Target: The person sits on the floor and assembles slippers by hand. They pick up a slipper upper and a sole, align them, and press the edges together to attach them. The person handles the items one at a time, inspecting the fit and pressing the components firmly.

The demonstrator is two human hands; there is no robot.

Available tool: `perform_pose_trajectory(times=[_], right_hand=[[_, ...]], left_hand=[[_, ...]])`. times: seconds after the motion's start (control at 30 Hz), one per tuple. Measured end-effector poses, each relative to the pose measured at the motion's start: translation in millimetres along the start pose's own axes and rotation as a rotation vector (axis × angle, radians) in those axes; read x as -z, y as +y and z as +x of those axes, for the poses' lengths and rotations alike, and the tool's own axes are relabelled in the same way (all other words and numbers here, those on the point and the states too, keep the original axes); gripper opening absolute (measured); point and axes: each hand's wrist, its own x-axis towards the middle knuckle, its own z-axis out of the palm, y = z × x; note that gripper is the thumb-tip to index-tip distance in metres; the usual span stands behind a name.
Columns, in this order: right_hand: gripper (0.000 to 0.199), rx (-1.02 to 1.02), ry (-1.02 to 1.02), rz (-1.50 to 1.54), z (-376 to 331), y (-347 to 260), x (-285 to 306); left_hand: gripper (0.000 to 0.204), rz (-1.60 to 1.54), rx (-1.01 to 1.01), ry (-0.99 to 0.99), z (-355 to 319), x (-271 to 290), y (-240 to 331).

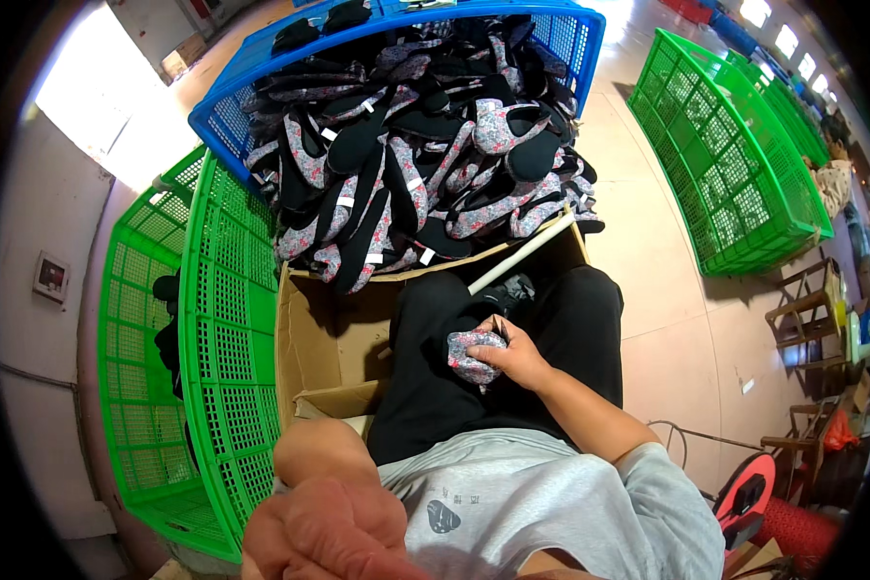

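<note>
Head view: steady the floral slipper (466, 356) in the grasping right hand (520, 356), thumb pressed on top; cannot tell state of left hand (329, 527).

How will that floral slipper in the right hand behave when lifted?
The floral slipper likely flexes, its upper looking like cloth. It's probably light: the right hand alone holds it. Rolling seems unlikely, since the piled slippers look flat-soled.

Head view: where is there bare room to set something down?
Pale tiled floor is bare between the black trousers and the nearer right green plastic mesh crate, and between that crate and the blue plastic mesh crate. Crowded: the blue crate, heaped with floral and black fabric slippers, and the left, where green plastic mesh crates stand close together.
</note>
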Motion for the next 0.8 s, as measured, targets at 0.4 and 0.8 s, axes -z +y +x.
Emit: perform_pose_trajectory(times=[0.4, 0.8], right_hand=[[0.024, 0.103, 0.189, 0.316, -9, -6, 2], [0.021, 0.199, 0.285, 0.148, -11, -19, -12]], left_hand=[[0.023, 0.631, 0.853, 0.150, -84, 14, -40], [0.030, 0.282, 1.397, 0.448, -261, 15, -99]])
